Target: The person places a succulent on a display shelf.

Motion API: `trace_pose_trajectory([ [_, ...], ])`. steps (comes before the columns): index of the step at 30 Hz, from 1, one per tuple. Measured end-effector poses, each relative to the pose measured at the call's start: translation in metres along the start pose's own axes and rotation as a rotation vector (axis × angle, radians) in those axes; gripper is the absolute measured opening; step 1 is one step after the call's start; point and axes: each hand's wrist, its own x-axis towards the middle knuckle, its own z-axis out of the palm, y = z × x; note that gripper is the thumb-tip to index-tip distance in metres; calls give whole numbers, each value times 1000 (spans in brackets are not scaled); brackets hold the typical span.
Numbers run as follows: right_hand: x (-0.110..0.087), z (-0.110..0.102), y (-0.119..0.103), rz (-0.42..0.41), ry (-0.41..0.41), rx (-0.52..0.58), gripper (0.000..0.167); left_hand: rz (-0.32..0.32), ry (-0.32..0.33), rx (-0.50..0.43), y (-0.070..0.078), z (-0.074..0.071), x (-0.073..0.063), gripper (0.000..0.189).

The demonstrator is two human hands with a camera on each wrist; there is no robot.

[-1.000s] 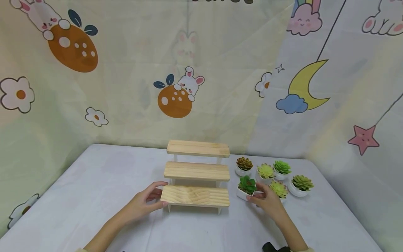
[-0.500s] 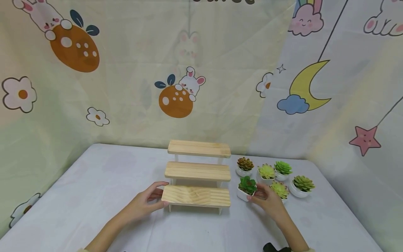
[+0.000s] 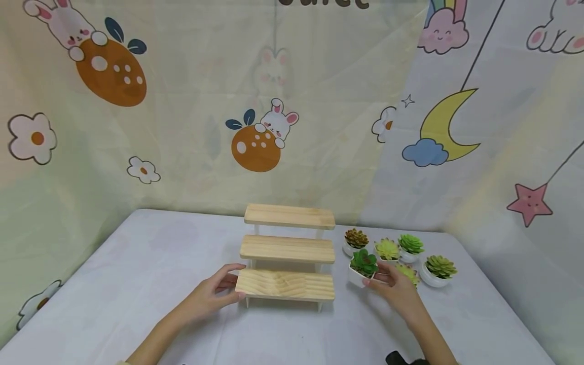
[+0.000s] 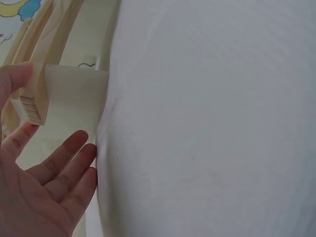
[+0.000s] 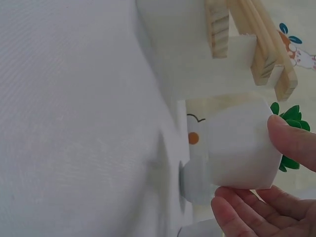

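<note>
A three-step wooden display stand [image 3: 286,285] with white supports stands mid-table. My left hand [image 3: 213,290] grips the left end of its lowest step; in the left wrist view the thumb and index finger [image 4: 19,140] pinch the board's end while the other fingers stay loose. To the right of the stand, my right hand [image 3: 396,290] holds a small potted succulent [image 3: 363,263] with dark green leaves. Its white pot [image 5: 242,145] sits between thumb and fingers in the right wrist view, raised off the cloth.
Several other potted succulents stand at the right: a brown one [image 3: 356,238], a bright green one [image 3: 411,244], a yellow-green one [image 3: 387,249], one partly behind my right hand [image 3: 408,274], and one furthest right [image 3: 438,266]. A printed curtain [image 3: 191,101] hangs behind the white-covered table [image 3: 182,243].
My right hand has lifted the dark green succulent off the table and shifted it slightly right. The left hand keeps its grip on the stand.
</note>
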Motion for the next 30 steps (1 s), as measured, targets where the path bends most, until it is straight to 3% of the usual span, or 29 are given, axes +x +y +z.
trace_pose_trajectory([
  [11,-15,-10,-23,4,-13,53,80,-29,24,-14,0,3,-2,60],
  [19,-30,-5,-43,-17,-12,90,74,-33,21,-22,0,4,-2,59],
  [30,-41,17,-60,-196,-81,170,63,-33,30,-18,3,2,-3,59],
])
